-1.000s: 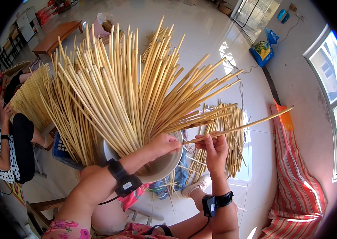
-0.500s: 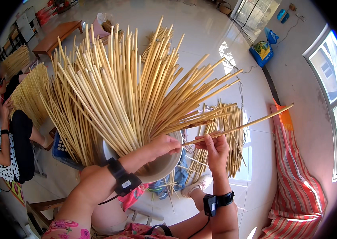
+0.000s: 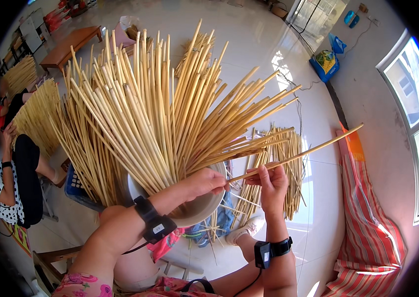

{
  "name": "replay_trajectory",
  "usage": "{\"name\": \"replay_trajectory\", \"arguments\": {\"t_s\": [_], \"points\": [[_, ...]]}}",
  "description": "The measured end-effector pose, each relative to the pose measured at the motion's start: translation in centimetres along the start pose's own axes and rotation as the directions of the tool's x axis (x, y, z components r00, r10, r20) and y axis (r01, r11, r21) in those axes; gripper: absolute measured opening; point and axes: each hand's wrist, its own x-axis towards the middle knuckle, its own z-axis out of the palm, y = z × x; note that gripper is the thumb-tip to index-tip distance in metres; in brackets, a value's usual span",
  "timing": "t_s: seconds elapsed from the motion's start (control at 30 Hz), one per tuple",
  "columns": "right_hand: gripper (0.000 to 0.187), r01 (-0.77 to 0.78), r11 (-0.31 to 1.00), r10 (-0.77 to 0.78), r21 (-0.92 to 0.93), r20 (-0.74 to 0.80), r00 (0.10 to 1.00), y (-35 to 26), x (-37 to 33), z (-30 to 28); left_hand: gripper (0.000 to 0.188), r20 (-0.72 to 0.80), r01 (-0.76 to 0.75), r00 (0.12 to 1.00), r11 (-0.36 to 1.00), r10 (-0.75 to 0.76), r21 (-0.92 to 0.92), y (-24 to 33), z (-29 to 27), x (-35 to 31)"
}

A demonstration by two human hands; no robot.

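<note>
One long tan stalk (image 3: pixel 313 150) slants up to the right, held between both hands. My left hand (image 3: pixel 203 182) is closed, its fingertips pinching the stalk's lower end. A short way along it, my right hand (image 3: pixel 271 184) grips the stalk between thumb and fingers. Beneath my left forearm stands a pale round tub (image 3: pixel 197 218), partly hidden by the arm. Many similar stalks (image 3: pixel 145 114) fan upward out of it, directly beyond my hands. More loose stalks (image 3: pixel 288 198) lie on the floor behind my right hand.
At left, a blue plastic basket (image 3: pixel 78 190) holds another bunch of stalks. Two people sit further left beside upright stalk bundles (image 3: pixel 41 116). A low wooden table (image 3: pixel 68 47) stands at the back. Red striped cloth (image 3: pixel 368 222) lies along the right wall, near a blue bag (image 3: pixel 324 66).
The stalk's far tip has shifted slightly up and left, and my right hand has turned a little. At left, the seated person's head has moved slightly.
</note>
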Motion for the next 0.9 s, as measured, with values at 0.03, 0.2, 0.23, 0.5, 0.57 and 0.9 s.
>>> {"name": "replay_trajectory", "arguments": {"t_s": [0.03,0.2,0.23,0.5,0.57,0.9], "points": [[0.010,-0.004,1.000,0.004,-0.006,-0.018,1.000,-0.1,0.1,-0.5,0.027,0.021,-0.004,1.000,0.999,0.005,-0.044,0.2,0.3,-0.2],[0.013,0.032,0.996,-0.035,-0.079,-0.033,0.999,-0.5,0.4,-1.2,0.030,0.154,-0.056,0.986,0.996,0.066,-0.069,-0.6,-0.2,0.3],[0.014,0.051,0.995,-0.055,-0.085,-0.050,0.997,-1.0,0.4,-1.0,0.030,0.160,-0.052,0.985,0.997,0.061,-0.057,-0.9,-0.5,0.5],[0.012,0.160,0.982,-0.168,-0.097,-0.080,0.983,-1.0,0.6,-1.9,0.031,-0.107,-0.036,0.994,0.990,0.021,-0.139,-5.6,-2.8,2.9],[0.008,0.159,0.984,-0.163,-0.086,-0.042,0.986,-0.5,0.3,-0.4,0.035,-0.310,0.065,0.948,0.997,-0.072,-0.033,-8.6,-5.3,3.8],[0.009,0.187,0.832,-0.095,-0.522,0.198,0.976,2.3,-0.3,2.3,0.042,-0.777,0.317,0.587,0.819,0.226,0.478,-15.7,-4.0,5.5]]}}
